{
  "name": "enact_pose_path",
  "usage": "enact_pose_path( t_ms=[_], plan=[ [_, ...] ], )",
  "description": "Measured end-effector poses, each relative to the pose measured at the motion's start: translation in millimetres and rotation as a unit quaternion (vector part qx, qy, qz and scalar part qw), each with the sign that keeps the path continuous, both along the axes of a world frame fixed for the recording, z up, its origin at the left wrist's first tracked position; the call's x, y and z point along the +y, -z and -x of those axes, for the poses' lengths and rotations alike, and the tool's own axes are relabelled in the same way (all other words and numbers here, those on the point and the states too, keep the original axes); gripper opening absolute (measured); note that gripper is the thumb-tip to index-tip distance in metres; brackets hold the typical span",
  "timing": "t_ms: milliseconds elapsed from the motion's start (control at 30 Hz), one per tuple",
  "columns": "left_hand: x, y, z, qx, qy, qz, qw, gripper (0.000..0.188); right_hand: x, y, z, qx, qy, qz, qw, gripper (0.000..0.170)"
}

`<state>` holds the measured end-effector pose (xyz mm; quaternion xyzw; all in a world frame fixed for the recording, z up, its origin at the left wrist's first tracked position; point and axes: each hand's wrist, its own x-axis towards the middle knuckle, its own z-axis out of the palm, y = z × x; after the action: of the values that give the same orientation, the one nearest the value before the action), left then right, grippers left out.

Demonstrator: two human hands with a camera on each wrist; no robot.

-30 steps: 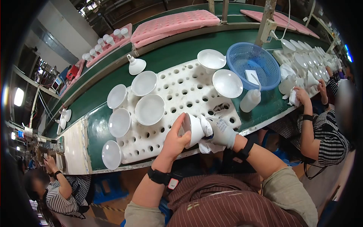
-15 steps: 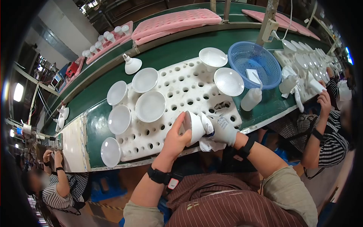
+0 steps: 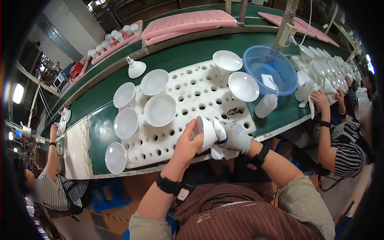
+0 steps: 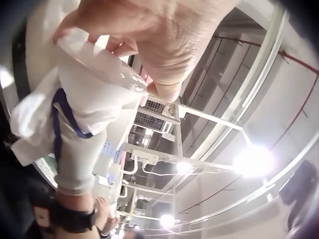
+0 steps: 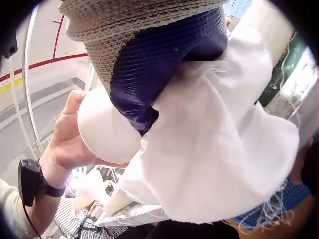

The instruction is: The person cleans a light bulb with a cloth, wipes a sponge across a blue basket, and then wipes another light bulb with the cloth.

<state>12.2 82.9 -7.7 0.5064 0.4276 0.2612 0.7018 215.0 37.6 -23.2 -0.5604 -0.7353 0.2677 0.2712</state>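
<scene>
In the head view my bare left hand (image 3: 186, 146) holds a white reflector lamp bulb (image 3: 206, 135) by its wide rim, fingers and thumb on either side. My right hand (image 3: 239, 138), in a grey knit glove with a dark blue coated palm, grips a white cloth (image 3: 225, 152) against the bulb's narrow end. From the right wrist the cloth (image 5: 219, 149) hangs in loose folds and hides that narrow end. The left wrist view shows the bulb's glossy face edge (image 4: 107, 67) under my fingers. Both hands are at the near edge of a white foam tray (image 3: 192, 98).
Several reflector bulbs (image 3: 160, 110) stand face-up in and beside the tray. To its right are a blue basket (image 3: 270, 52) and a white squeeze bottle (image 3: 266, 106). One bulb (image 3: 137, 69) sits on the green belt (image 3: 180, 56). Another person (image 3: 340, 148) works at the right.
The bulb on the green belt has shifted left. My hands keep their hold on the bulb and cloth with little visible movement. The person at the left has stretched an arm toward the belt.
</scene>
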Motion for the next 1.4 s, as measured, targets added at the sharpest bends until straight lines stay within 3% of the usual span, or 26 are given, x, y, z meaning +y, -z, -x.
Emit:
enact_pose_path(
  t_ms=[33, 100, 233, 400, 533, 633, 700, 833, 933, 1000, 1133, 1200, 1233, 1300, 1400],
  plan=[
    [3, -7, -5, -0.003, -0.001, -0.001, 1.0, 0.07, 0, -2, 1, -0.003, -0.001, -0.001, 1.0, 0.05],
    [5, -26, -14, -0.04, -0.019, 0.105, 0.993, 0.065, -1, -6, 3, -0.008, 0.009, 0.014, 1.0, 0.047],
    [8, -16, -8, -0.03, 0.0, 0.102, 0.994, 0.069, -2, -5, 1, 0.002, 0.01, 0.02, 1.0, 0.042],
    [-10, -17, 8, -0.013, 0.059, -0.082, 0.995, 0.076, -1, -2, 0, -0.036, 0.006, 0.032, 0.999, 0.04],
    [-8, -8, 11, 0.002, 0.079, -0.101, 0.992, 0.075, -1, -9, 1, -0.045, 0.007, 0.042, 0.998, 0.041],
    [6, -2, -1, 0.009, 0.038, -0.03, 0.999, 0.075, -1, -11, 2, -0.015, 0.0, 0.021, 1.0, 0.042],
    [13, -4, -8, -0.036, 0.004, 0.111, 0.993, 0.073, 0, -7, 1, -0.022, -0.001, 0.024, 0.999, 0.043],
    [9, -13, -6, -0.019, 0.004, 0.112, 0.994, 0.074, -1, -8, 1, -0.038, 0.004, 0.042, 0.998, 0.043],
    [-1, 1, 6, -0.022, 0.033, 0.017, 0.999, 0.077, -1, -4, 1, -0.052, 0.011, 0.041, 0.998, 0.042],
    [-9, 5, 14, -0.043, 0.069, -0.13, 0.988, 0.078, 0, -5, 0, -0.059, 0.007, 0.043, 0.997, 0.042],
    [-15, 9, 11, -0.029, 0.047, -0.157, 0.986, 0.078, 0, -9, 1, -0.06, 0.0, 0.055, 0.997, 0.043],
    [-3, 4, 2, 0.025, 0.011, -0.029, 0.999, 0.073, 1, -4, 1, -0.031, 0.001, 0.035, 0.999, 0.045],
    [2, -2, -3, 0.023, 0.012, -0.028, 0.999, 0.073, 0, -4, 1, -0.033, 0.002, 0.036, 0.999, 0.045],
    [9, -15, -11, -0.038, -0.017, 0.127, 0.991, 0.07, 0, -5, 1, -0.051, 0.004, 0.044, 0.998, 0.046],
    [8, -8, -10, -0.04, -0.009, 0.09, 0.995, 0.071, 0, -9, 1, -0.051, 0.003, 0.058, 0.997, 0.046]
  ],
)
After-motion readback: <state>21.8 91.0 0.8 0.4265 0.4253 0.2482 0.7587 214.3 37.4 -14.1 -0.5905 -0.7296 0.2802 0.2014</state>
